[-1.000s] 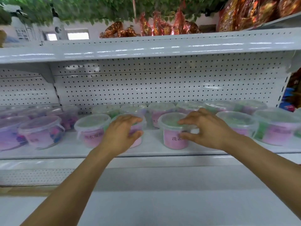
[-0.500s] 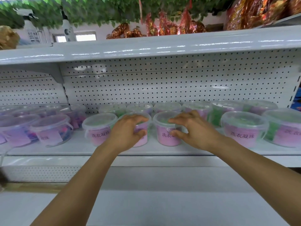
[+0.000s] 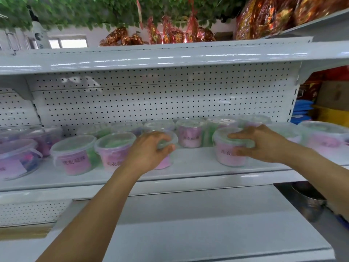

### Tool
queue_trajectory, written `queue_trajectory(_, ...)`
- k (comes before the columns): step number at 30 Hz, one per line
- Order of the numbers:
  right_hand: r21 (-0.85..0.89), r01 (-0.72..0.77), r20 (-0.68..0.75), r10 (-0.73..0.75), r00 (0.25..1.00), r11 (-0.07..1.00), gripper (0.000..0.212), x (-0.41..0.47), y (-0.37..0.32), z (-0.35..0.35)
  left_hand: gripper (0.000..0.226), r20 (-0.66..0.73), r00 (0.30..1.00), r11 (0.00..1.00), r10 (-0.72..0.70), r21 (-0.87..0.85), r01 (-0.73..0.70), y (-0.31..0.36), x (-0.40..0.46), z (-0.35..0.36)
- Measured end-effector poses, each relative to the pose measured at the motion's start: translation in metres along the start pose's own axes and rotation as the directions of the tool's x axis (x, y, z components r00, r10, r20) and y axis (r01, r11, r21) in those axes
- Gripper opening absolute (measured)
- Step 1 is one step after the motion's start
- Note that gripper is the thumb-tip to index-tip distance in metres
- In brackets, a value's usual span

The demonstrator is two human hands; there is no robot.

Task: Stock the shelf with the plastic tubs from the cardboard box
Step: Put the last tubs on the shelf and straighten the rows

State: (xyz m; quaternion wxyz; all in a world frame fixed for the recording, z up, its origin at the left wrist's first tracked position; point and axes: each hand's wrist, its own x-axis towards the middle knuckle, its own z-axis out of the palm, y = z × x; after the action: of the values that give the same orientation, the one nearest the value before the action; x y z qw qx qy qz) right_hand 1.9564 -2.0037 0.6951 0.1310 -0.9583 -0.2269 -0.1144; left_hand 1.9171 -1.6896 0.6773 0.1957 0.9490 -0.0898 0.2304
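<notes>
**Both hands on tubs at the shelf front**

Head view: motion blur smears everything, and the tub labels are barely legible. The left hand (image 3: 149,148) curls over the lid of a pink tub (image 3: 164,148), covering most of it; only the rim and a strip of pink below show. The right hand (image 3: 262,142) grips a second tub (image 3: 229,148) from the side, fingers over the lid, thumb low on the wall. Both tubs stand at the front of the shelf (image 3: 198,167).

Compared with half a second back, the two hands have spread: the held tubs, then nearly touching, now sit well apart with bare shelf between them.

Around them, two more tubs (image 3: 75,156) stand just left of the left hand, and a back row (image 3: 190,133) lines the pegboard panel (image 3: 160,95). Red-gold foil packets (image 3: 170,33) and green leaves (image 3: 75,10) hang above. A metal pot (image 3: 309,201) sits lower right, cut off by the right forearm.
</notes>
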Motion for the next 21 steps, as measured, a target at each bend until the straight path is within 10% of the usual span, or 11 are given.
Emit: queue_trajectory(21, 0.116, 0.27, 0.005, -0.273, 0.962, 0.956, 0.053, 0.046, -0.035, 0.035, 0.024, -0.037, 0.991, 0.99, -0.127, -0.073, 0.124, 0.005, -0.003, 0.004)
